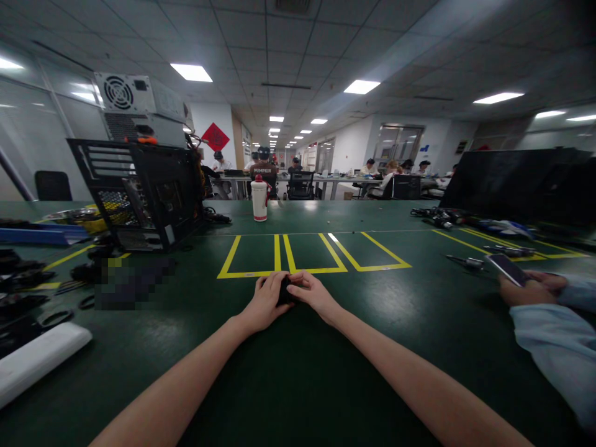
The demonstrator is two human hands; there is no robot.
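Between my two hands, low over the green table [288, 379], is a small black object [284, 292]; its kind cannot be made out. My left hand [269, 301] wraps round its left side with the fingers curled over the top. On the other side, my right hand [313, 295] is closed with thumb and fingertips pressed against the object. Most of the object is hidden behind the fingers. Just beyond my hands, yellow tape outlines [307, 270] mark the tabletop.
An open black computer case [153, 192] with a power supply [139, 99] above it stands left. A white bottle [259, 198] is ahead. At left front lies a white block [41, 360]. To the right, a co-worker's hands hold a phone [508, 269] near tools [465, 262].
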